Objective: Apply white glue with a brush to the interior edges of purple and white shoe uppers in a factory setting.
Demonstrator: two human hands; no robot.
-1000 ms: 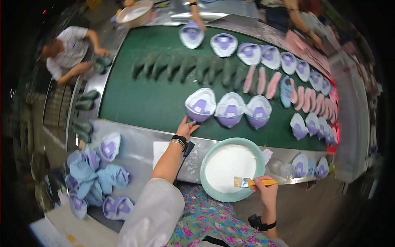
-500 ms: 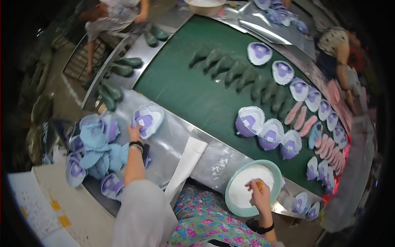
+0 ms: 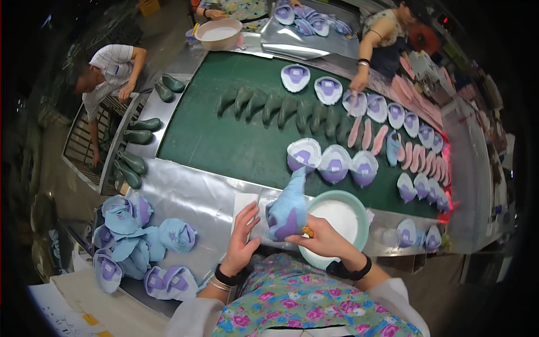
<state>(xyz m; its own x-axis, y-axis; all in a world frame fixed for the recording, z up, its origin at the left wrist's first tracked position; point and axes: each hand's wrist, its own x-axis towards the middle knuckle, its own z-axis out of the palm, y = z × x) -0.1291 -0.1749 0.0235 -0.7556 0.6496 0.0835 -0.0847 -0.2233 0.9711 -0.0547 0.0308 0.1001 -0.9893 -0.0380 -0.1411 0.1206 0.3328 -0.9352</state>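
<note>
A light blue and purple shoe upper (image 3: pixel 288 209) is held up in front of me, its pointed end rising over the table edge. My right hand (image 3: pixel 324 240) grips its lower edge, with a small yellow handle (image 3: pixel 307 231) also between the fingers; what that handle belongs to is hidden. Left of the upper, my left hand (image 3: pixel 242 240) is open, fingers raised and apart, seemingly clear of it. A pale green basin (image 3: pixel 364 216) of white liquid stands just beyond my right hand. White cloth or paper (image 3: pixel 242 203) lies on the metal ledge behind my left hand.
More uppers (image 3: pixel 132 236) are heaped on the metal ledge (image 3: pixel 205 216) at left. The green belt (image 3: pixel 196 129) carries dark green shoe lasts (image 3: pixel 272 106), purple-white uppers (image 3: pixel 335 164) and pink insoles (image 3: pixel 415 157). A person (image 3: pixel 115 73) leans over a crate at left; another person's hand (image 3: pixel 359 81) reaches onto the belt.
The left hand has let go of an upper and moved from the left ledge toward the middle. My right hand has left the basin and now holds an upper. The view has shifted.
</note>
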